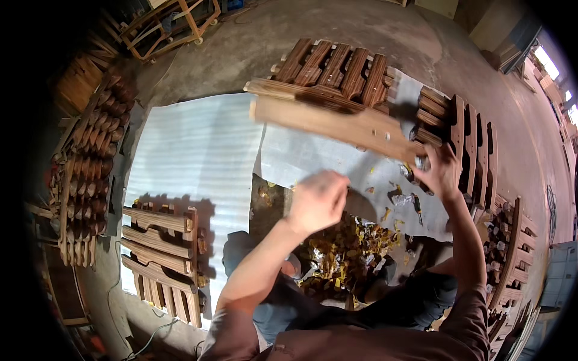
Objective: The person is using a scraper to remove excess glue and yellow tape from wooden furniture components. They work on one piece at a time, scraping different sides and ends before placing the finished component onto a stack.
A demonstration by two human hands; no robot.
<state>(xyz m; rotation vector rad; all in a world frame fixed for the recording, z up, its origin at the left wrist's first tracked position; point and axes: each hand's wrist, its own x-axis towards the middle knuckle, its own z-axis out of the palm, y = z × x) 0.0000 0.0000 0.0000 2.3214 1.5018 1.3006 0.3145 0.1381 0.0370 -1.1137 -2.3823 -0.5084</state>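
Observation:
A light-brown wooden board (325, 123), blurred by motion, slants across the middle with its right end at my right hand (442, 171). The fingers of that hand close on this end; small holes show in the board's face nearby. My left hand (319, 201) is curled into a blurred fist, apart from the board, and anything inside it is hidden. Just beyond the board stands a row of dark striped wooden pieces (334, 66). Right of my right hand are more shaped dark wooden pieces (472, 144). A small black-and-yellow tool (416, 207) lies below that hand.
White sheets (186, 138) cover part of the concrete floor. Yellow scraps (346, 253) are heaped between my legs. Slatted wooden pieces (159, 259) lie at left; further wooden stacks (90, 174) stand at far left and right (512, 253). A wheeled wooden frame (171, 27) stands at the back.

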